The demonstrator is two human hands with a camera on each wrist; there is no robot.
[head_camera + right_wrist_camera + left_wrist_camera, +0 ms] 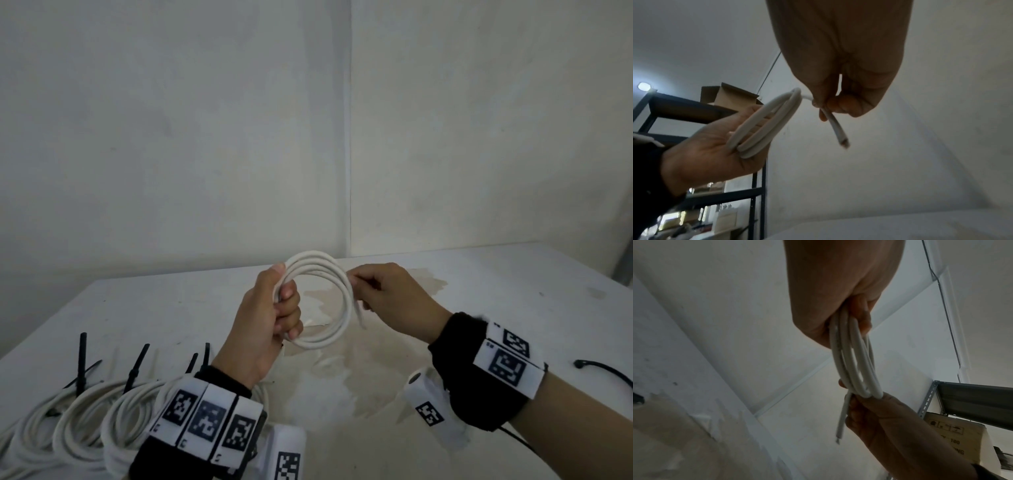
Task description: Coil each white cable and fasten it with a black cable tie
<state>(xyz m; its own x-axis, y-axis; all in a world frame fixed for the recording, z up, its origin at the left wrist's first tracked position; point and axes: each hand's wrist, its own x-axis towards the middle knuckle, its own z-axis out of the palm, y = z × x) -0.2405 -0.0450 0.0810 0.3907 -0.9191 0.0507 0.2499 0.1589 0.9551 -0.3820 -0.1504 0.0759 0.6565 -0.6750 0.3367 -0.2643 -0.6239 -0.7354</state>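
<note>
- Head view: I see the left hand (270, 318) at centre frame, fingers curled tight round the left side of the white cable coil (322, 301), thumb on top of the loops.
- Coil is held upright above the white table (479, 308), not touching it, several loops stacked.
- Right hand (394, 294) is on the coil's right side, thumb and forefinger pinching the cable near its free end (359, 317); the end sticks down past the fingers.
- Lower left of frame: finished coils (78, 418) lying on the table, each with a black cable tie (82, 363) standing up from it.
- Right edge: one loose black tie (606, 371) lying on the table, well apart from both hands.
- Both wrists carry black bands with printed marker tags (205, 421).
- Left wrist view: left hand (830, 288) at top, fingers closed on the coil (854, 363), loops hanging down frame. Right hand (879, 421) at lower right pinches the bottom of the loops; free end (841, 421) points down, cut tip visible.
- Metal shelf (972, 399) with a cardboard box (953, 439) at right edge.
- Right wrist view: right hand (840, 65) at top, fingertips pressed together on the cable just above the free end (836, 129). Left hand (711, 149) at lower left grips the coil (764, 123).
- Dark shelving (694, 110) at left, behind the left hand.
</note>
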